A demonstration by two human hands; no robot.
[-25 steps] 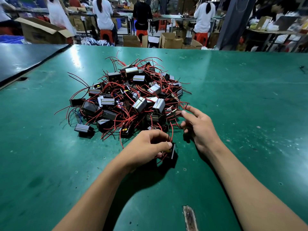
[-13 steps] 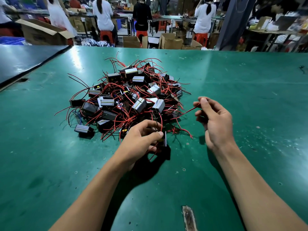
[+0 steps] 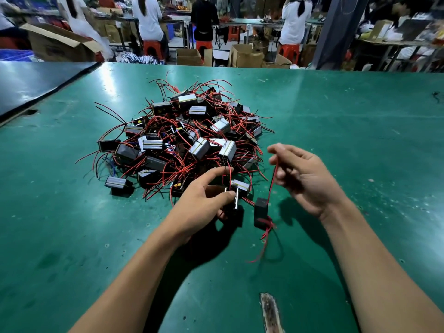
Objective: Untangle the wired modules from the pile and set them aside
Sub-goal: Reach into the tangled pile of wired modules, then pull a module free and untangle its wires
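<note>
The right hand [image 3: 305, 179] has pulled its red wire [image 3: 272, 181] up and back. A small black module [image 3: 261, 212] now hangs from it, out of the pile. Close by, the smooth green table [image 3: 72, 236] has a rough worn patch [image 3: 270, 311]. The right fingers pinch the thin wire. The left hand [image 3: 199, 207] curls its fingers around a boxy second module [image 3: 234, 210]. Farther off sits the pile [image 3: 182, 140] of black and silver blocks in tangled red wires. Behind it, people [image 3: 149, 20] sit on red stools [image 3: 153, 48].
</note>
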